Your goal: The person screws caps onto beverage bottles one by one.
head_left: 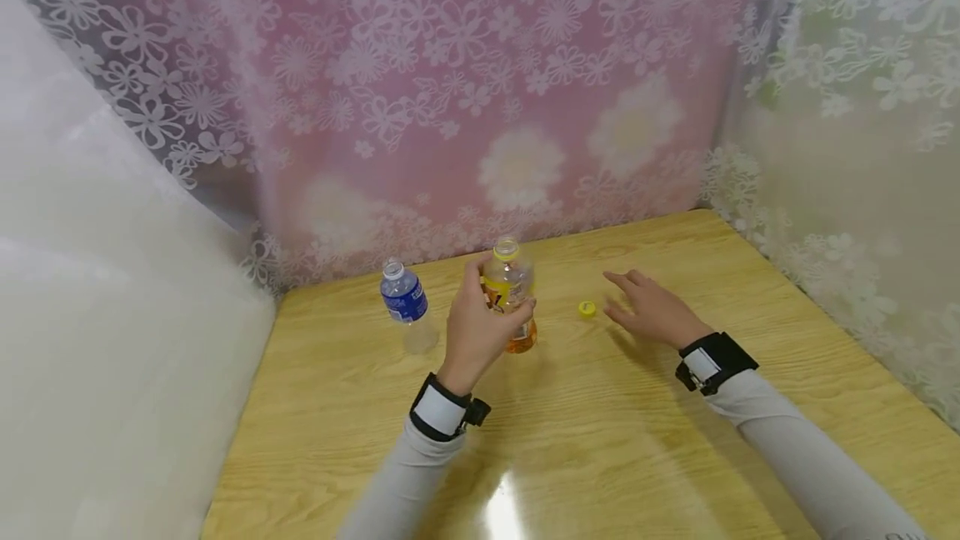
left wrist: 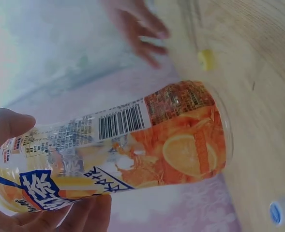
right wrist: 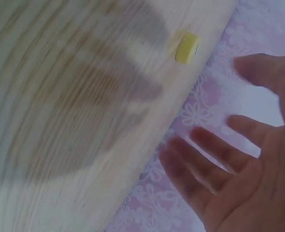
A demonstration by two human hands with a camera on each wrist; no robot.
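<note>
left hand [head_left: 478, 330] grips the orange-labelled bottle [head_left: 513, 282], presumably steadying it; right of it, the right hand [head_left: 651, 307] spreads near a yellow cap [head_left: 587, 308].

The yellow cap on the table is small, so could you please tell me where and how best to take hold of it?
Probably pinch the yellow cap by opposite sides of its rim, coming from the right and above with the right hand: it lies flat and low on the table, and the left hand holds the orange-labelled bottle to its left.
</note>
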